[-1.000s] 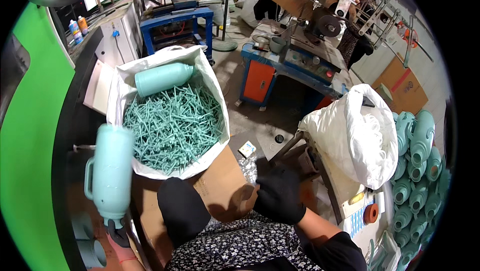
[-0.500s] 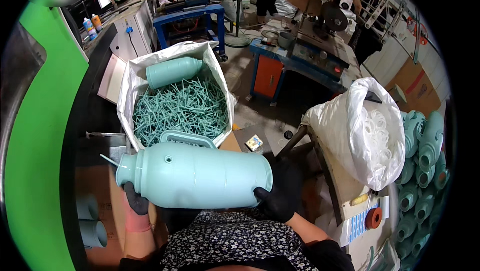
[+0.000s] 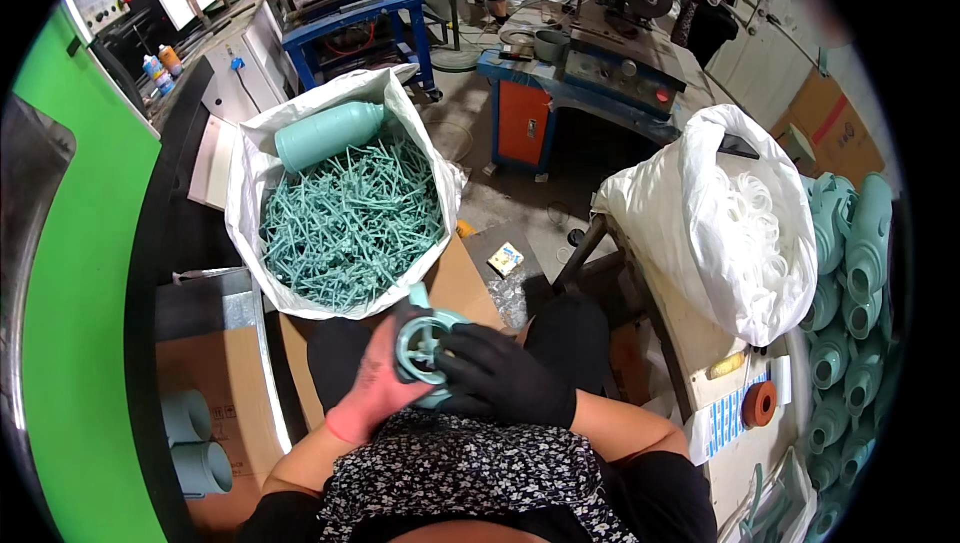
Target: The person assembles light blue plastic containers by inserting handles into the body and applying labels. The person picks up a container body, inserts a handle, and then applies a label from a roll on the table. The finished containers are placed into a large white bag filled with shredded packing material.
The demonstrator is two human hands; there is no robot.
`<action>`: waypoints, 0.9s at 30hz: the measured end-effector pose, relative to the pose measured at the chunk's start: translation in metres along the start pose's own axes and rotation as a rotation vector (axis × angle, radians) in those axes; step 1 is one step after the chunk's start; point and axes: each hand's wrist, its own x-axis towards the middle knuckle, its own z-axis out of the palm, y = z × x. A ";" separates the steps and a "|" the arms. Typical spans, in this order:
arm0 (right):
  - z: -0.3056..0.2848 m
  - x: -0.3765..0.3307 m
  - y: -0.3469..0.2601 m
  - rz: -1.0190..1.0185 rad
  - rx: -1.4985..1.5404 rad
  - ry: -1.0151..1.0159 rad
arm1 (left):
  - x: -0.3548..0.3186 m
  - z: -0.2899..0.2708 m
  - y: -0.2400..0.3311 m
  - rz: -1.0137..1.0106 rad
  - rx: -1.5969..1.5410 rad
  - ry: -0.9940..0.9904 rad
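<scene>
A light teal plastic flask shell (image 3: 424,351) stands on end in front of my lap, its round mouth facing up. Thin teal spokes of plastic show inside that mouth. My left hand (image 3: 382,375), in a pink glove with black fingers, is wrapped round the shell's left side. From the right, my black-gloved right hand (image 3: 500,373) grips it, fingers against the rim. Part of the handle sticks out beyond the mouth on the far side. Most of the shell's body is hidden below the mouth and hands.
Ahead, a white sack (image 3: 450,183) holds many teal plastic sprues (image 3: 350,213) and another teal shell (image 3: 330,136). At right, a sack of white rings (image 3: 752,243) sits on a bench with a reddish-brown tape roll (image 3: 760,404). Teal shells (image 3: 860,313) are stacked beyond.
The shell has turned from lying sideways across my lap to end-on, mouth up. Both hands have come together around its mouth end. The thin sprue sticking out of the mouth no longer shows.
</scene>
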 end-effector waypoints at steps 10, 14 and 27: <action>0.004 -0.015 -0.001 0.276 -0.193 -0.174 | 0.017 0.051 -0.015 0.107 0.357 -0.127; 0.010 -0.028 0.002 0.294 -0.154 -0.302 | 0.007 0.057 -0.011 -0.027 0.267 -0.182; -0.060 0.052 -0.031 0.013 -0.303 0.161 | 0.071 -0.012 0.103 0.417 0.588 0.163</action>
